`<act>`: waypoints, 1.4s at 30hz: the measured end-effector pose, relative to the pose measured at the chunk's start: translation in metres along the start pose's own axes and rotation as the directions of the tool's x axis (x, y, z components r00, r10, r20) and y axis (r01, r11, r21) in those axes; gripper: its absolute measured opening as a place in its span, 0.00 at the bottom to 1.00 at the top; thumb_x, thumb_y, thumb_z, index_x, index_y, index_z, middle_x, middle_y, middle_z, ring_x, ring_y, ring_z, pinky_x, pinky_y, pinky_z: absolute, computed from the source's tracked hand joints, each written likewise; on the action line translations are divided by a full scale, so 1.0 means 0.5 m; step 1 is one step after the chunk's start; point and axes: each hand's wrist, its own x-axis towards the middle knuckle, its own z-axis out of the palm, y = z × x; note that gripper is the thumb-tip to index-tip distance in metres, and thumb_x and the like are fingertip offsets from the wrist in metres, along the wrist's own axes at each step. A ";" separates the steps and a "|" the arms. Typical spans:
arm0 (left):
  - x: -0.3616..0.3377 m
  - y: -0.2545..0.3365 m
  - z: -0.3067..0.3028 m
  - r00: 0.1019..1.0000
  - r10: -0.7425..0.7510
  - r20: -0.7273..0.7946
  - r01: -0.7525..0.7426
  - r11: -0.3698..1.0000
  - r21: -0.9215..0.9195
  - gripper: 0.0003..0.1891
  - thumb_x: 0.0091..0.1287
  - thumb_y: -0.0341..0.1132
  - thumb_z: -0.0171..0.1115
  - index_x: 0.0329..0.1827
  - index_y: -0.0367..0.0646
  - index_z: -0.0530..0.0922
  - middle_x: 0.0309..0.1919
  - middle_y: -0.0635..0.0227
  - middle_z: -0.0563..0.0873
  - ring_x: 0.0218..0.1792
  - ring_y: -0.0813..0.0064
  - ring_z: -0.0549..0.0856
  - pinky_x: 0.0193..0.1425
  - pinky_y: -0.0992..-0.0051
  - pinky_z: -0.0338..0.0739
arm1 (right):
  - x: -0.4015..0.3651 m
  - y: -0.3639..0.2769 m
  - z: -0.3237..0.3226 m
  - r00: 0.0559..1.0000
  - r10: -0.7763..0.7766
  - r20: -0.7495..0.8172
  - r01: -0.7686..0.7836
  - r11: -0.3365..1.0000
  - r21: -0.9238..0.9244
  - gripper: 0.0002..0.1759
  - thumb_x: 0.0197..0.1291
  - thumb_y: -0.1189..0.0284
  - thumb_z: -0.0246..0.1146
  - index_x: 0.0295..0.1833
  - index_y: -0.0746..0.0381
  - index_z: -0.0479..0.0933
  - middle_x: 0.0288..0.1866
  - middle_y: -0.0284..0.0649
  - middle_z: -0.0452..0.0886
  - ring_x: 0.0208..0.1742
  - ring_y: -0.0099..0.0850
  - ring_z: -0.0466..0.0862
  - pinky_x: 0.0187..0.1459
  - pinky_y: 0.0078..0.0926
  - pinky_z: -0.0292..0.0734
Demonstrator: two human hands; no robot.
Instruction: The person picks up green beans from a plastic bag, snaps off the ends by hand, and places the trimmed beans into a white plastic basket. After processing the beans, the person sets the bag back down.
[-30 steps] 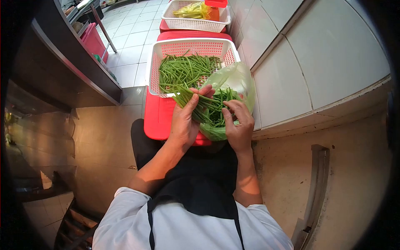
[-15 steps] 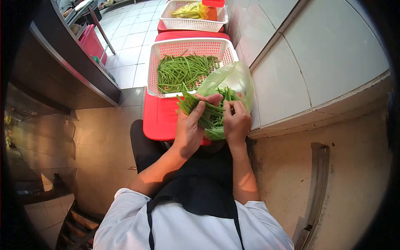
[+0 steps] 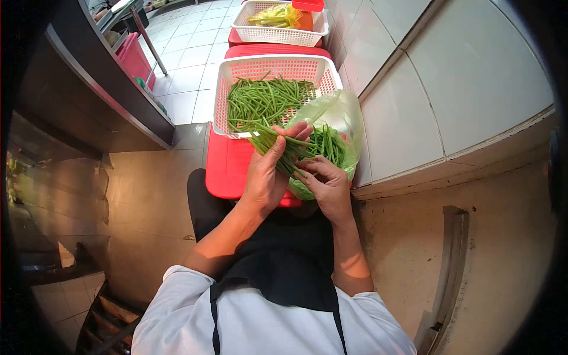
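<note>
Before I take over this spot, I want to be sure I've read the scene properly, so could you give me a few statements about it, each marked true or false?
1. The left hand holds a bundle of green beans. True.
2. The near basket has no beans in it. False: many beans lie in it.
3. The yellow bag is in the far basket. True.
4. The right hand is inside the far basket. False: its fingers are at the bundle.
5. The green bag is closed over its beans. False: it is open and they show.
</note>
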 end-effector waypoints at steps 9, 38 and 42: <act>-0.002 0.010 0.005 0.999 0.034 0.031 -0.035 0.999 0.018 0.07 0.81 0.37 0.56 0.57 0.52 0.75 0.70 0.53 0.78 0.73 0.53 0.75 0.80 0.54 0.69 | -0.006 -0.034 0.017 0.984 -0.176 -0.033 0.167 0.970 -0.179 0.10 0.65 0.79 0.68 0.51 0.71 0.85 0.49 0.45 0.84 0.50 0.35 0.85 0.53 0.28 0.79; -0.020 0.007 0.017 1.000 -0.015 -0.023 0.012 0.994 -0.105 0.07 0.83 0.37 0.54 0.57 0.49 0.75 0.71 0.53 0.78 0.74 0.58 0.75 0.79 0.59 0.71 | -0.007 -0.005 0.055 0.892 -0.430 -0.141 0.321 0.821 -0.473 0.08 0.63 0.81 0.67 0.48 0.68 0.84 0.43 0.45 0.86 0.40 0.36 0.86 0.40 0.27 0.79; -0.014 0.004 0.004 1.000 0.026 -0.016 -0.027 0.999 -0.035 0.07 0.83 0.37 0.53 0.57 0.48 0.75 0.71 0.52 0.78 0.73 0.58 0.77 0.78 0.59 0.72 | -0.008 -0.025 0.060 0.933 -0.321 -0.162 0.245 0.897 -0.368 0.08 0.63 0.81 0.66 0.48 0.70 0.84 0.43 0.45 0.86 0.40 0.38 0.86 0.42 0.30 0.80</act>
